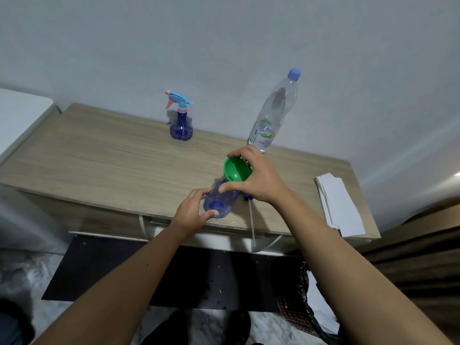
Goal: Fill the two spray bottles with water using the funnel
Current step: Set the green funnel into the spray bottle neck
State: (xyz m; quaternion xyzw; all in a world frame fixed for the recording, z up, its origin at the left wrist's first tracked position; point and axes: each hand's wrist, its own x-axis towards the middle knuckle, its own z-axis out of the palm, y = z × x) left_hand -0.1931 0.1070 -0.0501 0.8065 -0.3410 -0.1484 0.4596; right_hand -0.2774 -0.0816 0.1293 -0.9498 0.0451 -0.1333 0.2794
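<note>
**Green funnel held at the mouth of the open spray bottle**

Pale grey wall runs behind the light wood-grain desk (104,155), and everything I am working with sits on that top. I take the tall clear plastic water bottle with the blue cap (273,113) as my landmark; it stands upright at the back edge against the wall, cap on, with only a little water visible low down behind its label.

Just in front of that water bottle, my right hand (258,178) holds the round green plastic funnel (236,170). My fingers (239,153) curl over its far rim and my thumb presses under its near side, so the bowl is pinched between them and tilted toward me. The spout end is hidden.

Nearer me than the funnel, at the desk's front edge, my left hand (194,210) grips the translucent blue plastic spray bottle without its head (219,201). Thumb and fingers are wrapped around its round body, and it leans so its base faces me. The funnel touches or sits at its upper end; I cannot tell whether the spout is inside the neck.

Beside that bottle, under my right wrist, lies a blue spray head with a long thin dip tube (251,220) that reaches past the desk edge.

Well to the left of the water bottle, also near the wall, stands the second blue spray bottle with a light blue and pink trigger head (181,120), upright and assembled.

Far right of the water bottle, a stack of white paper (338,205) rests on the desk.
</note>
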